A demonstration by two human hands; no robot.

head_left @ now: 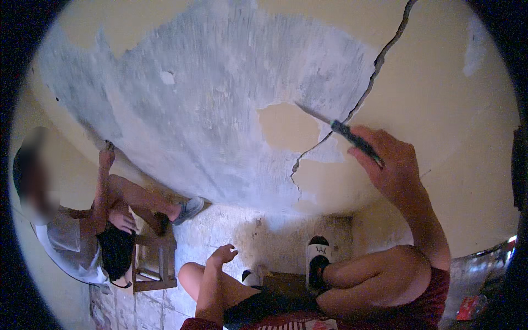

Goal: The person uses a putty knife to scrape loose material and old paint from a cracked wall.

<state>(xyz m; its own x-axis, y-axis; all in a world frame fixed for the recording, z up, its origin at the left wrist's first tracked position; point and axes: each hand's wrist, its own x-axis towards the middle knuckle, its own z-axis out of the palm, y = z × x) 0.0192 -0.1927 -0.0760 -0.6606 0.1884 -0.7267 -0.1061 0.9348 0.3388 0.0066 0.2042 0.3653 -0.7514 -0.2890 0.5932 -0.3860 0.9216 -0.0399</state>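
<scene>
My right hand (392, 161) grips the dark, green-trimmed handle of a scraping tool (358, 143). Its thin metal blade points up and left, and the tip meets the wall at the upper edge of a cream paint patch (288, 126). Whether the blade is flat like a putty knife's cannot be told from this angle. Around that patch the wall (214, 82) is stripped to grey-white plaster. A long, jagged crack (371, 78) runs down past the tool. Low above my left knee, my left hand (224, 253) holds nothing, its fingers loosely curled and apart.
To the left a person (70, 235) sits against the side wall, one hand (107, 156) at the wall's lower edge. A wooden stool (154, 264) stands beside them on the tiled floor (202, 235). A red-labelled plastic bottle (470, 307) lies at lower right.
</scene>
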